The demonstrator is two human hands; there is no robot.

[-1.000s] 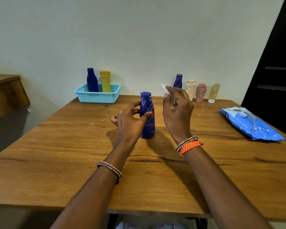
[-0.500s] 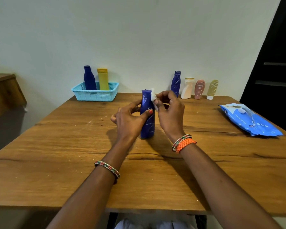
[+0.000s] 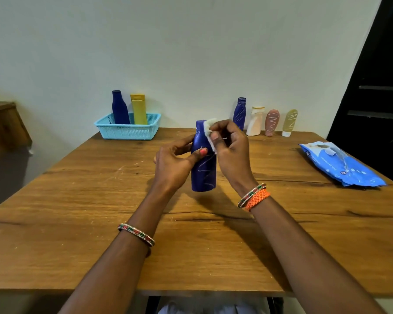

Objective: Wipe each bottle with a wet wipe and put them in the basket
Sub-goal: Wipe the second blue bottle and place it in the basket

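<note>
Head view showed a dark blue bottle [image 3: 203, 168] standing upright at the middle of the wooden table [image 3: 77, 211]. At its nine o'clock side the left hand [image 3: 171, 166] gripped it, thumb across the front and fingers curled behind. At its two o'clock shoulder the right hand [image 3: 230, 152] pinched a white wet wipe [image 3: 208, 132] against the bottle's neck. Toward eleven o'clock a turquoise basket [image 3: 127, 131] held a navy bottle [image 3: 119, 107] and a yellow bottle [image 3: 138, 108], both upright. Toward one o'clock, along the wall, stood four more bottles [image 3: 264, 120] in a row. At three o'clock lay a blue wipes pack [image 3: 340, 164].
</note>
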